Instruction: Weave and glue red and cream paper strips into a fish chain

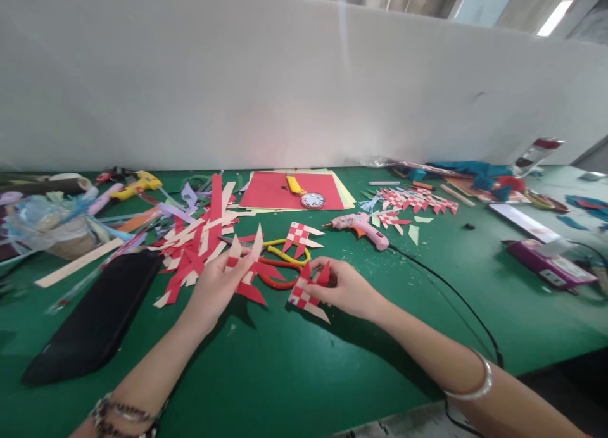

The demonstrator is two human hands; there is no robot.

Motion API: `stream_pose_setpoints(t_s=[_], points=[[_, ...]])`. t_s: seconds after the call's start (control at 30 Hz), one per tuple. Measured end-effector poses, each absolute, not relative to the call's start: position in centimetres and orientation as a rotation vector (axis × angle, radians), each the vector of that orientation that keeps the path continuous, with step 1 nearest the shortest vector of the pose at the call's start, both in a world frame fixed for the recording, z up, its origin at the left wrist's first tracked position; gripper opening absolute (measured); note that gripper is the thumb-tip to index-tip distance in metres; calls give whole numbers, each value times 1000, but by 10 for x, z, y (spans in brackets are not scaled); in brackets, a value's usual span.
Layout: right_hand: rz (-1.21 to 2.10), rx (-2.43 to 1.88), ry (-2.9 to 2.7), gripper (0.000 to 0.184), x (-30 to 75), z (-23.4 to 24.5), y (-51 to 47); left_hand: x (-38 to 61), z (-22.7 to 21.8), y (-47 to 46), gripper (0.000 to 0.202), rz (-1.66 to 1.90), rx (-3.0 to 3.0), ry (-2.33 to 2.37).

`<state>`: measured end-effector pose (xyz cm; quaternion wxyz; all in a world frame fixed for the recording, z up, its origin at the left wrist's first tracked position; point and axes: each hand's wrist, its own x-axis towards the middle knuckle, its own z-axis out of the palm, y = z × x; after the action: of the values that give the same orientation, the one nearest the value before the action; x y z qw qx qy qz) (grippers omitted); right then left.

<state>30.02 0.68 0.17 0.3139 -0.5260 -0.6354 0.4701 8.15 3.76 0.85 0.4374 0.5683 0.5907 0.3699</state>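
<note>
My left hand [220, 286] is closed on a woven paper fish [247, 277] in red and cream, its pointed strips sticking out past the fingers. Between thumb and fingers, my right hand [344, 287] pinches another woven paper fish [300, 294], checkered red and cream, just above the table. A third checkered paper fish [298, 233] lies behind the hands. Scissors with red and yellow handles [280, 261] rest on the table between the hands, partly hidden by the left one. Red and cream paper strips [204, 235] are heaped beyond my left hand.
A pink glue gun [361, 226] lies right of centre, its black cord [446, 292] running to the front edge. Red paper sheets [266, 191] carry a yellow cutter [295, 185]. More woven fish [418, 200], a black case [95, 321] and a purple power strip [548, 264] lie around.
</note>
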Motion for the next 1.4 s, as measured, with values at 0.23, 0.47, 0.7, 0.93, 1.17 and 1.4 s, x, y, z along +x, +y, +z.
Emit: stream_pose_setpoints(t_s=[0.23,0.47,0.7,0.93,1.17,1.4], points=[[19,-1746,-1800,20,348,16,27,90,7,35,41,883,1375,1336],[-154,-2150,-1885,8,412,-19,62,92,12,33,41,890,1396,1311],[-103,-2053,-1790,13,417,-15,58,92,16,30,36,902,1496,1264],[-7,-1704,-1734,35,375,16,32,93,10,30,38,782,1308,1107],[72,-1568,-1757,47,339,14,14,95,7,26,39,706,1119,852],[54,-1511,-1804,48,337,11,9,95,10,22,38,726,1003,741]])
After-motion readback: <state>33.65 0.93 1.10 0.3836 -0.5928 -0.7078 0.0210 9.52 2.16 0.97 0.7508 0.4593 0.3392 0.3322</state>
